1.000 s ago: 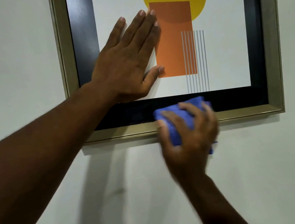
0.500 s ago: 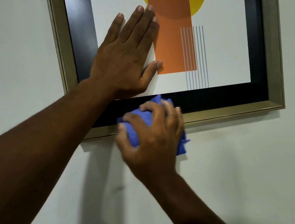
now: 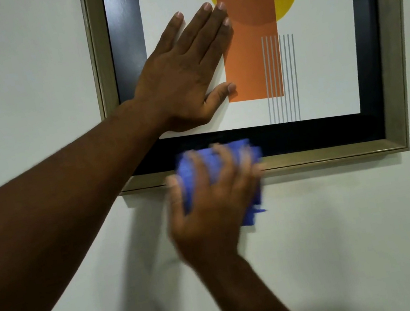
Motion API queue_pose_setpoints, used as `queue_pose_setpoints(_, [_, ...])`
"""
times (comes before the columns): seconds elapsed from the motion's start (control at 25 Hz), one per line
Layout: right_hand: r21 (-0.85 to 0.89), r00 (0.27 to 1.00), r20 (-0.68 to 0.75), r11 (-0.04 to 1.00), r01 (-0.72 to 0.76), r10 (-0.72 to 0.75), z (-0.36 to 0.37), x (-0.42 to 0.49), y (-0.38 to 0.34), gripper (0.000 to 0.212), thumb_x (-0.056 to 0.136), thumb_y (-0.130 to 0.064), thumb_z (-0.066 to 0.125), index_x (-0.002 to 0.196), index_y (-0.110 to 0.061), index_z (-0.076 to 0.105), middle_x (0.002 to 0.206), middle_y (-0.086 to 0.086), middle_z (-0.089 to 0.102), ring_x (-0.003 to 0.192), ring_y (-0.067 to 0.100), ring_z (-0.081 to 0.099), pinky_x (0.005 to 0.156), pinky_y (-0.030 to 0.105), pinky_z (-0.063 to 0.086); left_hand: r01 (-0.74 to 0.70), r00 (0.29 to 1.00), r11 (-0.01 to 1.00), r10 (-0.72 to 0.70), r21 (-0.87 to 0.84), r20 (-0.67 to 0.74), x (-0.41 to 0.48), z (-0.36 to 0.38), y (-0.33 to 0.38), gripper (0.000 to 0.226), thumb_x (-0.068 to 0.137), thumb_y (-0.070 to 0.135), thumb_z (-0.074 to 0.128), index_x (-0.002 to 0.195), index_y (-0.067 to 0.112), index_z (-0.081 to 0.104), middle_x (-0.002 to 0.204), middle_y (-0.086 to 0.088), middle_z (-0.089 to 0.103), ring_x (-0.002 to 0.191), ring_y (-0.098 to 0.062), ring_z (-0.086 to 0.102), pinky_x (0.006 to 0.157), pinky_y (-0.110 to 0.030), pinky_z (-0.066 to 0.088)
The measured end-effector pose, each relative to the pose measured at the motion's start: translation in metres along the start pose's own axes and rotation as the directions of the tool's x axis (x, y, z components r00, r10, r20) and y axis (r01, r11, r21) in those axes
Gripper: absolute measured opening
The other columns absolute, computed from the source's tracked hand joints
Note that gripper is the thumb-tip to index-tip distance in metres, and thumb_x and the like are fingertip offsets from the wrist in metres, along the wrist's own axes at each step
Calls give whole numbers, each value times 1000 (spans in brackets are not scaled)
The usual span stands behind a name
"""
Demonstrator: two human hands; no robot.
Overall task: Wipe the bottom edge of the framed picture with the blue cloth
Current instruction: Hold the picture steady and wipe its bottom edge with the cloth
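Note:
A framed picture [image 3: 335, 154] hangs on a pale wall, with a gold outer frame, a black inner border and a yellow circle over an orange rectangle. My left hand [image 3: 184, 76] lies flat on the glass at the lower left, fingers spread. My right hand [image 3: 212, 206] is blurred and presses a bunched blue cloth [image 3: 211, 165] against the bottom rail of the frame, left of its middle. The cloth covers part of the gold edge and the black border, and a corner of it hangs below my hand.
The pale wall [image 3: 363, 237] spreads below and to the left of the frame. My left forearm [image 3: 57, 208] crosses the lower left corner of the frame and hides it. The frame's bottom right corner [image 3: 402, 145] is in view.
My right hand first slid the cloth left along the bottom rail, then came a little back to the right. My left hand stayed flat on the glass.

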State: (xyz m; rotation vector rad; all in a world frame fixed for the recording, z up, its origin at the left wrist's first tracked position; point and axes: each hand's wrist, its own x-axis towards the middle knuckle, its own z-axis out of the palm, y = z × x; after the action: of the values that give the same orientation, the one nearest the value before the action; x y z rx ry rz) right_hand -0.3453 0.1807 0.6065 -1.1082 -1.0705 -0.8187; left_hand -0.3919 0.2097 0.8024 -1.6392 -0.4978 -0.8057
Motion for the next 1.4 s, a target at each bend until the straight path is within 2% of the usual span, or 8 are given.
queue_pose_setpoints(0.12, [3,980,126,988,156,-155,14,-13,-44,43,97,-48,41,134,-26,46,143,8,51,143,36,33,123,52,13,0,1000,1000,0,-8,-1,1,0,0,83,95,62,16,154,5,5,164,-15,7,152,-28,5,124,-50,8])
queue_pose_setpoints(0.28, [62,962,-12,960,273,-273,2,11,20,36,95,-46,50,120,-22,60,134,11,62,135,37,43,116,55,32,14,1000,1000,-14,2,-11,-1,2,-5,82,95,61,17,154,6,6,165,-14,6,152,-27,5,124,-49,7])
queue_pose_setpoints(0.48, [120,967,-218,987,-111,135,-26,55,103,32,96,-38,52,117,-16,60,132,17,56,130,35,47,107,58,40,94,996,996,-94,-11,-4,3,-1,-10,84,93,62,16,154,6,4,165,-13,5,152,-28,3,124,-50,6])
queue_pose_setpoints(0.72, [261,851,-347,912,-316,394,-6,51,40,23,93,-21,65,102,0,64,115,25,59,113,39,55,100,54,44,102,994,995,-102,-21,37,1,-3,-8,84,93,61,18,154,6,2,165,-14,3,152,-29,2,124,-51,6])
queue_pose_setpoints(0.88, [115,955,-186,971,-210,229,20,23,-37,19,92,-29,65,105,-16,58,124,18,63,126,39,53,104,59,45,105,993,994,-103,-23,63,2,-6,-9,83,94,60,18,154,6,3,165,-14,3,152,-29,2,124,-51,6])
queue_pose_setpoints(1.04, [91,993,-114,995,33,-23,19,13,-23,24,96,-44,53,104,-22,58,126,12,65,130,36,50,105,52,46,144,987,988,-140,-46,79,-2,-8,-4,80,94,57,19,154,6,4,165,-13,4,152,-28,3,124,-49,7])
queue_pose_setpoints(1.16, [58,971,-43,969,238,-236,-1,14,33,36,96,-48,49,109,-19,66,129,15,63,130,38,49,109,51,40,224,970,969,-212,-104,117,-16,-9,9,78,94,50,26,154,5,6,165,-14,5,152,-28,4,124,-49,7])
queue_pose_setpoints(1.4, [168,898,259,933,320,-355,-55,47,104,46,87,-25,41,130,-17,55,145,11,50,143,33,34,118,48,32,331,935,907,-276,-261,225,-61,-22,69,78,93,50,24,155,9,3,165,-11,-2,153,-25,-4,124,-50,4])
